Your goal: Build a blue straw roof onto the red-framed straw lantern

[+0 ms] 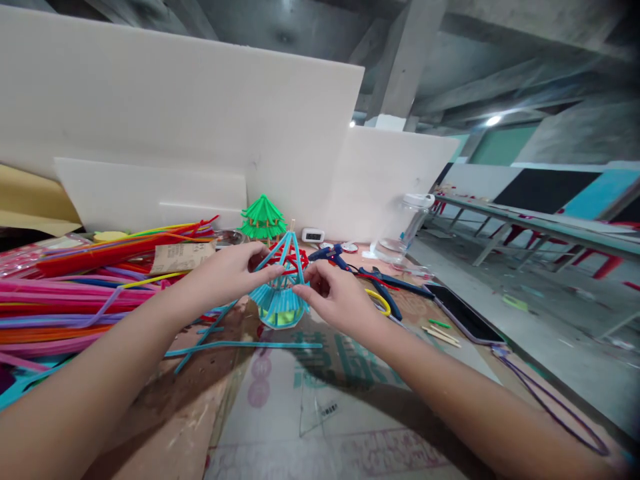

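Note:
A small pagoda-like model made of light-blue pipe cleaners stands upright on the table, with red strips round its middle and a yellow-green base. My left hand grips its upper frame from the left, thumb across the front. On the other side my right hand has its fingers curled in, pinching at the blue and red strips; the exact fingertip contact is partly hidden. Behind it stands a green tiered pagoda model. A loose blue pipe cleaner lies just in front.
Bundles of coloured pipe cleaners cover the left. A glue gun, pliers, yellow-handled scissors, short sticks, a phone and a clear jug lie or stand right. White boards rise behind.

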`<state>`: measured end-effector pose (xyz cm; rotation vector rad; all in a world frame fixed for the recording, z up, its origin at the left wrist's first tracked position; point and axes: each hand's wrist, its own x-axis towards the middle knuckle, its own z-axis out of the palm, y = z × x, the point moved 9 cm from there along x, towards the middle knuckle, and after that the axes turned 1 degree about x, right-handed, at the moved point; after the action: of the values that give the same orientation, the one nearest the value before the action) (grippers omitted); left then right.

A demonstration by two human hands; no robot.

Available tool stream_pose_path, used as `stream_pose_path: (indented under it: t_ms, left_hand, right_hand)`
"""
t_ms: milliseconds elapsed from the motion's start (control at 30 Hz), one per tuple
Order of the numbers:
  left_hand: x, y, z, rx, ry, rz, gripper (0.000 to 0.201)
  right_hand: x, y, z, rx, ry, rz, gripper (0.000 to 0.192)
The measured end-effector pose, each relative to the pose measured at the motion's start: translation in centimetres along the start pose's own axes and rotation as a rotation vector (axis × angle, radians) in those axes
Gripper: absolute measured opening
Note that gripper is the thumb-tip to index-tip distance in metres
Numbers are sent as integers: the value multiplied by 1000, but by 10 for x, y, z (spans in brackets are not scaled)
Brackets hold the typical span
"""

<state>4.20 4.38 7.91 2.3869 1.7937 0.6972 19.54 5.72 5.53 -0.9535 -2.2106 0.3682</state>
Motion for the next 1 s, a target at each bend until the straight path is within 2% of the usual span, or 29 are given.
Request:
stream_pose_path:
  t_ms: [200, 333, 633, 1000]
  left_hand:
    - [1, 0, -1, 3, 4, 10, 52]
    - [0, -1, -2, 4, 2, -1, 54]
    - [0, -1, -2, -8, 7, 12, 51]
    - [-1, 0, -2, -47, -8, -6, 47]
  right_hand:
    - [-5, 4, 5, 211, 76, 4, 16]
    - [-7, 3, 8, 362, 71, 17, 19]
    - [-7, -2, 11, 382, 29, -25, 35]
    - [-6, -4, 16, 466, -11, -23, 34]
